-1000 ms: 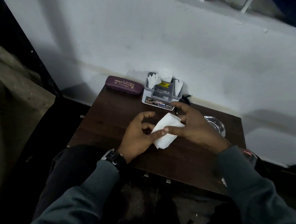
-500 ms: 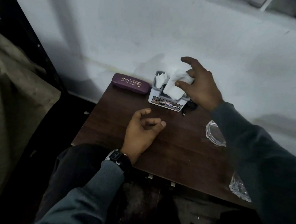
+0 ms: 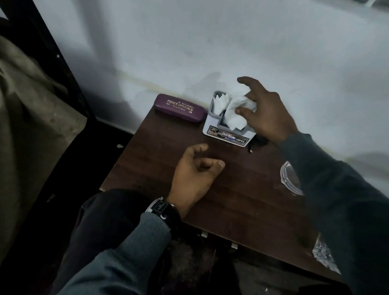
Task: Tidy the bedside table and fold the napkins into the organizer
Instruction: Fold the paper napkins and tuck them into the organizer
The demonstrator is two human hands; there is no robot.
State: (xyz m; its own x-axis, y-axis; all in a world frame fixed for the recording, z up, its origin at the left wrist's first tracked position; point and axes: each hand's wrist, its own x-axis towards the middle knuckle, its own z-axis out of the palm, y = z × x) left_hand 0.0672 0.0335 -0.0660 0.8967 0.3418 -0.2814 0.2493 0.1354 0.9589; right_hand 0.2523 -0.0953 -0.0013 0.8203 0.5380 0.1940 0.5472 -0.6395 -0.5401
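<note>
Right hand (image 3: 268,115) pinches the napkin (image 3: 235,118) into the twelve-o'clock organizer (image 3: 226,135) to seat it; left hand (image 3: 194,174) rests relaxed, empty.

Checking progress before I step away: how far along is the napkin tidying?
Done: one folded napkin stands in the organizer, left slot. In hand: the right hand pinches a second napkin down into it. Left: letting go; the glasses case and glass dish lie on the table.

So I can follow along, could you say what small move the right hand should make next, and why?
Probably push the napkin down into the organizer: the right hand pinches its top, and much of it sticks up above the rim.
</note>
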